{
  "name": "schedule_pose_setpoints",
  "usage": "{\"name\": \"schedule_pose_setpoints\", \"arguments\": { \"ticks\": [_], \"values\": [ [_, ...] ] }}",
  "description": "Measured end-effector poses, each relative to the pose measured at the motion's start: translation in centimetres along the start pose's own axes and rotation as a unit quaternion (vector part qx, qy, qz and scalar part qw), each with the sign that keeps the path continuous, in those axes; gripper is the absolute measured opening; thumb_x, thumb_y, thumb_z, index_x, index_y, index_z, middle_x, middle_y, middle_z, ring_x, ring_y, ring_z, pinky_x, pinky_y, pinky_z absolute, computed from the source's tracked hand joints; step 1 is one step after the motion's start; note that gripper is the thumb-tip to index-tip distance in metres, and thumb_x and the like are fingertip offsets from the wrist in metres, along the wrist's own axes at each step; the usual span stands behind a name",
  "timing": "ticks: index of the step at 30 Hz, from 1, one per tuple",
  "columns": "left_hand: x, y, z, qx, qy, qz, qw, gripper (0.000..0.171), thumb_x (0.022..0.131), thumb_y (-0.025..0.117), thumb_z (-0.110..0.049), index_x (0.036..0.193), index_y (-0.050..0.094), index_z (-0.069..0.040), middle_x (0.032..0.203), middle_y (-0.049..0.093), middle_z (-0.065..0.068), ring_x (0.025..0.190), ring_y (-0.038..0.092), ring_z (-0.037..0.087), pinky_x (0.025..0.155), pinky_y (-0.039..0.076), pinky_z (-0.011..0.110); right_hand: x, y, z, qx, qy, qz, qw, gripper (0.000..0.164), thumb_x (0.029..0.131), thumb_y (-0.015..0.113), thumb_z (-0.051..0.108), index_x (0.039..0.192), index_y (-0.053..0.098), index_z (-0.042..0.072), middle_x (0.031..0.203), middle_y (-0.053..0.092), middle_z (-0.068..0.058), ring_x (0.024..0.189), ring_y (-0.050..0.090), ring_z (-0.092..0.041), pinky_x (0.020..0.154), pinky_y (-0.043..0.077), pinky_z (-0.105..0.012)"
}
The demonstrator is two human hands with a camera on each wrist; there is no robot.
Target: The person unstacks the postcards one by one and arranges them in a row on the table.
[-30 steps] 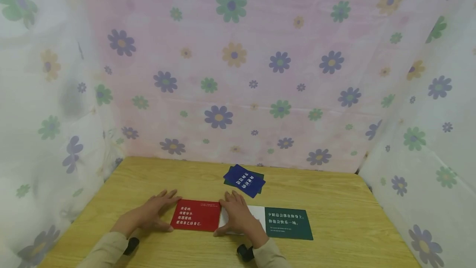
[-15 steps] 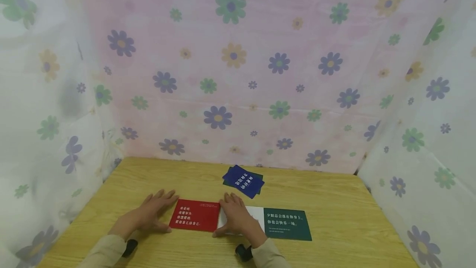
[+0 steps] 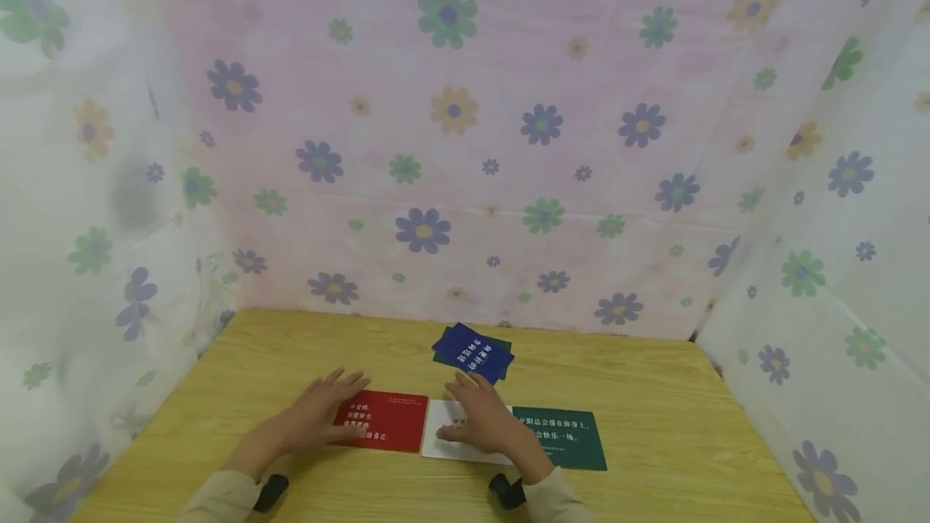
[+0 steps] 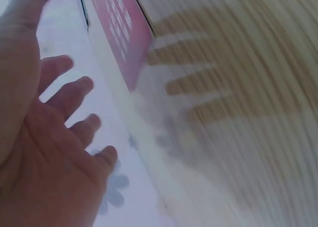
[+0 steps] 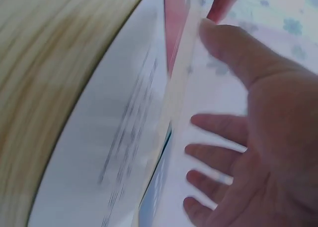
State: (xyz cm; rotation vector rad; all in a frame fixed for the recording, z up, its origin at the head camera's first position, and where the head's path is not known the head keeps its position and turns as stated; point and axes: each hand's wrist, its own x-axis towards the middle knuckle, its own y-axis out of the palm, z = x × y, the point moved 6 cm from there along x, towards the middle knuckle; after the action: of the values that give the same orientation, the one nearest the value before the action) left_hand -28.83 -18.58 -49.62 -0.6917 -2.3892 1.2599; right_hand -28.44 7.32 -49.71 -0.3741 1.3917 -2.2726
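A red card [image 3: 395, 422] with white writing lies flat on the table, leftmost in a row. Beside it lies a white card [image 3: 454, 449], and a dark green card [image 3: 574, 438] forms the right end. My left hand [image 3: 308, 418] hovers over the red card's left part, fingers spread and holding nothing. Above the white card my right hand [image 3: 483, 422] hangs with loose, spread fingers, also holding nothing. Both wrist views show a gap between hand and table: the left palm [image 4: 49, 157] and right palm [image 5: 278, 142] touch no card.
Behind the row, a blue card [image 3: 472, 352] lies askew on a green card [image 3: 501, 343]. The wooden table [image 3: 690, 418] meets a flowered curtain [image 3: 465, 152] at the back and both sides.
Both hands have lifted off and shifted right; the left now covers part of the red card, and the right has left the seam between the red and white cards. The cards stay put.
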Motion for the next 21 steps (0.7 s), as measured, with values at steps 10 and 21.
{"name": "schedule_pose_setpoints", "arguments": {
  "ticks": [10,21],
  "values": [
    [3.9,2.3,-2.5,-0.018,0.041,-0.012,0.9989,0.064,0.100,0.066,-0.029,0.152,0.043,0.000,0.159,0.040,0.024,0.149,0.021,0.054,0.116,0.018,0.074,-1.7,-1.9,-4.3,0.099,-0.012,-0.020,0.995,0.063,0.098,0.069,0.030,0.148,0.048,-0.002,0.160,0.037,-0.024,0.150,0.024,-0.048,0.117,0.029,-0.066],
    [8.8,4.4,-4.3,0.007,0.045,-0.009,0.9989,0.056,0.102,0.062,-0.018,0.150,0.045,0.004,0.157,0.040,0.026,0.148,0.024,0.054,0.117,0.023,0.071,-3.0,-4.5,-7.3,0.034,0.036,-0.057,0.997,0.058,0.094,0.073,0.025,0.139,0.056,-0.008,0.144,0.054,-0.029,0.139,0.039,-0.054,0.112,0.035,-0.068]
  ]
}}
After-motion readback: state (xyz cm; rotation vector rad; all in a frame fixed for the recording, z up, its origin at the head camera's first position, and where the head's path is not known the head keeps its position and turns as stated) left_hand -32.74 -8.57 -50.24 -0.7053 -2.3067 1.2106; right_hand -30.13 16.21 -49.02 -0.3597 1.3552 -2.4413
